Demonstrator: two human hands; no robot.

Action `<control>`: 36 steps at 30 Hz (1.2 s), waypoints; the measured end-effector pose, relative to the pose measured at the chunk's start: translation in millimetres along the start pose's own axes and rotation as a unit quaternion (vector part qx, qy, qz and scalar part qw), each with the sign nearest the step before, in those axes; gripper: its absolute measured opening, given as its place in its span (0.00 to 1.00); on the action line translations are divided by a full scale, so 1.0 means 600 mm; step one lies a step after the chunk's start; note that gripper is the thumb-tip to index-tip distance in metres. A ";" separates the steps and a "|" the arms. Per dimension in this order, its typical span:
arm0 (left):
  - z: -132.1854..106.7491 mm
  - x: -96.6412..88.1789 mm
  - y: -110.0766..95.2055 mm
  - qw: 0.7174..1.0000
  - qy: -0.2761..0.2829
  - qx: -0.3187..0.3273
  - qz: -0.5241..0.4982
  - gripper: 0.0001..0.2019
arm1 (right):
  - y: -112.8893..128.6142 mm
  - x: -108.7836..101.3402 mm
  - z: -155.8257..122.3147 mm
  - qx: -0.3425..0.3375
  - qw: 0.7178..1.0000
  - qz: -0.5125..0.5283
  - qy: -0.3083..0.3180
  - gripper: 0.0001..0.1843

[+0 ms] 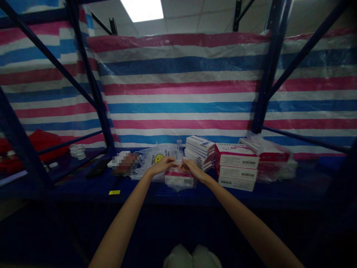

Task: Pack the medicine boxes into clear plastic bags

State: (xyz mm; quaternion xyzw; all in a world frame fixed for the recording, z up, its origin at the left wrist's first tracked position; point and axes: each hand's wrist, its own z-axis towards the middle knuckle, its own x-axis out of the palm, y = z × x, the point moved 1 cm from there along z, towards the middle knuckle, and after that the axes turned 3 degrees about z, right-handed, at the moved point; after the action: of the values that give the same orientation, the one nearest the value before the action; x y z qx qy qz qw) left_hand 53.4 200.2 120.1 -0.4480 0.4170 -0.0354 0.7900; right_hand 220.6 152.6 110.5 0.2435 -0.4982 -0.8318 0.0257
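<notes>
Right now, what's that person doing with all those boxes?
A person's left hand and right hand meet over a pink-and-white box in clear plastic. Their fingers seem to be on the plastic; the exact grip is too small to see. The box sits on a blue surface. White boxes and stacked pink-and-white boxes stand to its right, and a smiley-face bag lies to its left.

Can't make out any wording for sure. See yellow smiley [158, 158] on plastic bag [147, 169] with blurred sideways lettering [153, 159]; barcodes [249, 162] on stacked pink-and-white cartons [237, 172] and on plastic-wrapped carton [175, 179], with illegible fine print.
</notes>
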 end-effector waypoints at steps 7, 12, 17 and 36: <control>-0.022 -0.011 -0.011 0.999 -0.009 -0.021 -0.033 0.13 | 0.026 -0.030 -0.008 -0.078 0.887 -0.456 -0.012 0.17; -0.012 -0.004 0.005 0.995 -0.074 -0.038 -0.052 0.13 | 0.037 -0.014 -0.007 -0.065 0.791 -0.608 -0.001 0.13; 0.003 -0.004 0.018 0.995 -0.067 -0.035 -0.070 0.15 | 0.038 0.003 -0.006 -0.086 0.744 -0.662 -0.019 0.17; 0.003 0.016 -0.016 0.986 -0.162 0.015 0.040 0.07 | 0.031 0.015 -0.020 -0.146 0.708 -0.687 -0.073 0.19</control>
State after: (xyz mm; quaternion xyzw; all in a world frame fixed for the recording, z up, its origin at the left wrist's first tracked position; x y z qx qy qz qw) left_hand 63.8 191.9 121.7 -0.4191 0.3003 0.0633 0.8545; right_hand 214.1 131.0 118.0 0.4498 -0.0656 -0.6975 -0.5540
